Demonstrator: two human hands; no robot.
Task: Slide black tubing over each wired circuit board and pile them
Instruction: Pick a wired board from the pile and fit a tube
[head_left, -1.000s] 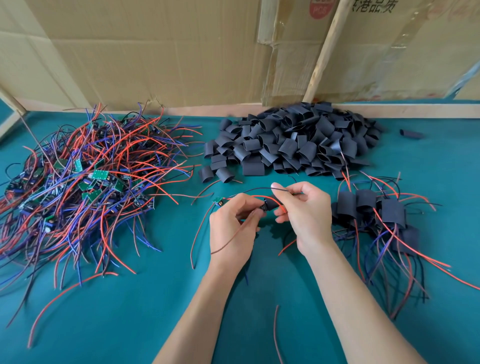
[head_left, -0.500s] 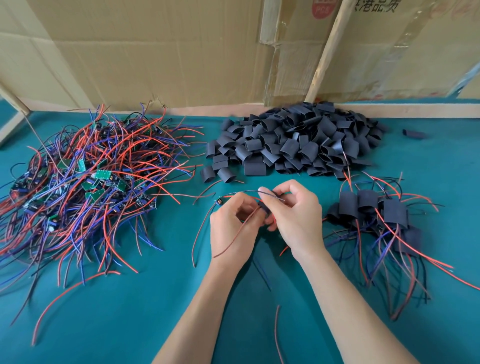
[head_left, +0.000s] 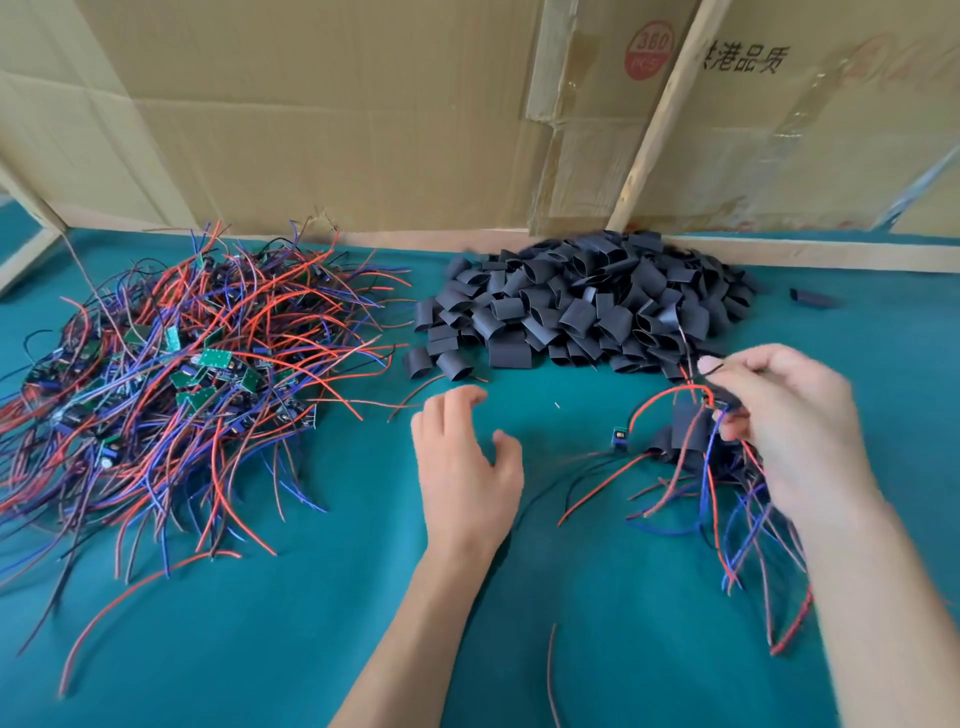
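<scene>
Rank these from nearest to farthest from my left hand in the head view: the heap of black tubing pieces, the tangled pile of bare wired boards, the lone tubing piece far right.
1. Heap of black tubing pieces, ahead of the left hand.
2. Tangled pile of bare wired boards, leftward.
3. Lone tubing piece, far right.
</scene>
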